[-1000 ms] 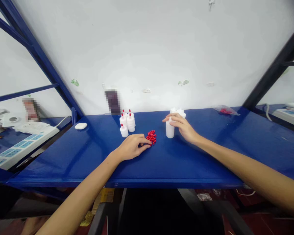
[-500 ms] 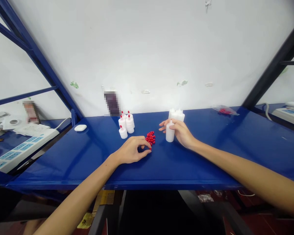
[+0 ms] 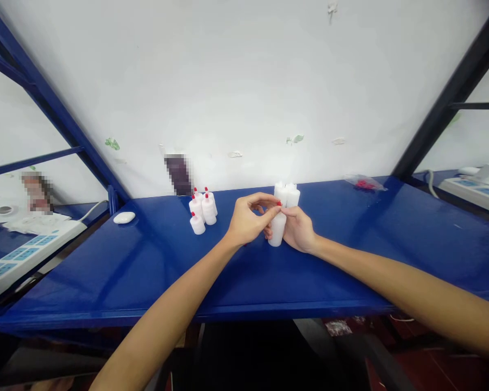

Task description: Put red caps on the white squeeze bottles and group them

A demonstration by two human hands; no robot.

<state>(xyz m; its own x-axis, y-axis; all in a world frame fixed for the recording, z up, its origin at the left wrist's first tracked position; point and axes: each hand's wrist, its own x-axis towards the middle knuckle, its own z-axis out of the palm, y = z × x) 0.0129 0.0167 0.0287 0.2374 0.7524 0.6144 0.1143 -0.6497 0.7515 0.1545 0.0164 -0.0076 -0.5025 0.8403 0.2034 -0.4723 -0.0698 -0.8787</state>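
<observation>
The left hand pinches a red cap at the tip of a white bottle, which the right hand clasps above the blue table, near its front edge; bare wall behind.

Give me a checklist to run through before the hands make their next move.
1. White bottle steadied by the right hand: ok.
2. Red cap at the bottle's top, in the fingertips of the left hand: ok.
3. Cap fully seated: cannot tell; the fingers cover the joint.
4. Loose red pieces in plain view beside the left wrist: not ok; only a speck of red shows there.
5. Red-tipped bottles standing upright, apart from both hands: ok.
</observation>
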